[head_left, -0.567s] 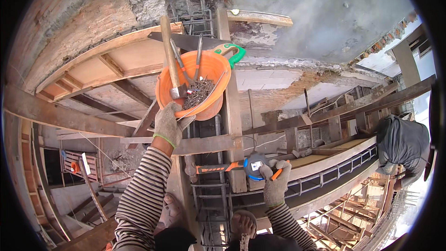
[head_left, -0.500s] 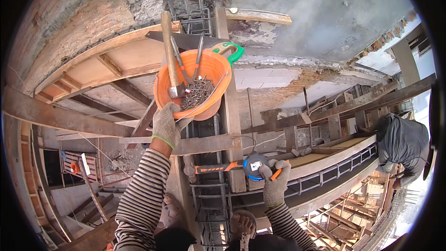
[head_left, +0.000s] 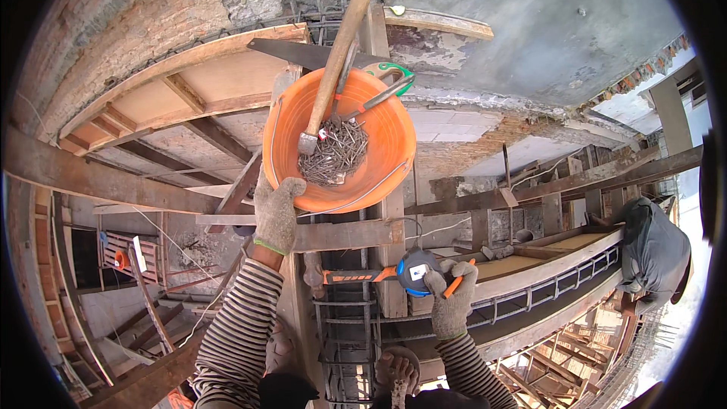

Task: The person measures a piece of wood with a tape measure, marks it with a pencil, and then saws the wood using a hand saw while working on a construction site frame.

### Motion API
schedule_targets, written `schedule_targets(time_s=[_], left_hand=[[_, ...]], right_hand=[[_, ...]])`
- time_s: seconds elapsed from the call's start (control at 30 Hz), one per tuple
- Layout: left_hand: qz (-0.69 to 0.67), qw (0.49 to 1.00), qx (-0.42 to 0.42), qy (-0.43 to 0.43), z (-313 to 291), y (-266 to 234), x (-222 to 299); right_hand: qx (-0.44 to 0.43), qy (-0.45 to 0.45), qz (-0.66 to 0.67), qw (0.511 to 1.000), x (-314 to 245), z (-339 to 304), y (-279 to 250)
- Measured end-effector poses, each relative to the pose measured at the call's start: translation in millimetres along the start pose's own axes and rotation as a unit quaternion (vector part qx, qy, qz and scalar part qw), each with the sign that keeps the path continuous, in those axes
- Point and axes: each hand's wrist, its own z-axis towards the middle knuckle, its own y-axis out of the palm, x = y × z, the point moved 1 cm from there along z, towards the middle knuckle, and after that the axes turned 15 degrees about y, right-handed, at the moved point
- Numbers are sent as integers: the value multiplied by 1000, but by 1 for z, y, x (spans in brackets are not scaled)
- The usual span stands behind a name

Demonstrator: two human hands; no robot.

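Note:
My gloved left hand (head_left: 276, 216) grips the near left rim of an orange bucket (head_left: 388, 155). The bucket tilts toward me. Inside are many nails (head_left: 341, 155), a wooden-handled hammer (head_left: 339, 53) and a pincer-like tool (head_left: 379, 98) with two long handles. My gloved right hand (head_left: 454, 299) is closed at a round black-and-blue tape measure (head_left: 415, 273), with a slim orange stick (head_left: 453, 286) at its fingers. A second hammer (head_left: 348, 277), with an orange-and-black handle, reaches leftward from behind the tape measure; whether the hand touches it is hidden.
A handsaw (head_left: 295, 51) with a green handle lies behind the bucket. Below are a rebar cage (head_left: 344, 333) and a wooden crosspiece (head_left: 344, 235). My feet stand on narrow formwork over a drop. Another person (head_left: 655, 254) bends at the far right beside long formwork (head_left: 545, 261).
The bucket has come nearer and tipped toward me, so more nails show. The hammer and pincer-like tool inside have swung rightward. My right hand stays almost in place.

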Motion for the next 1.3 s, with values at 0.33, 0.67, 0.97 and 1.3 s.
schedule_targets(time_s=[0.33, 0.67, 0.97, 1.3], left_hand=[[-12, 992, 74, -106, 23, -16, -21], [65, 995, 25, -75, -4, 10, -4], [75, 981, 93, -153, -99, 8, 20], [88, 933, -182, -297, -187, -56, 18]], right_hand=[[-9, 15, 36, 999, 6, -2, 8], [-27, 3, 57, 998, -2, -9, 13], [-89, -59, 32, 994, -18, -24, 25], [-235, -124, -169, 949, -13, -50, 19]])
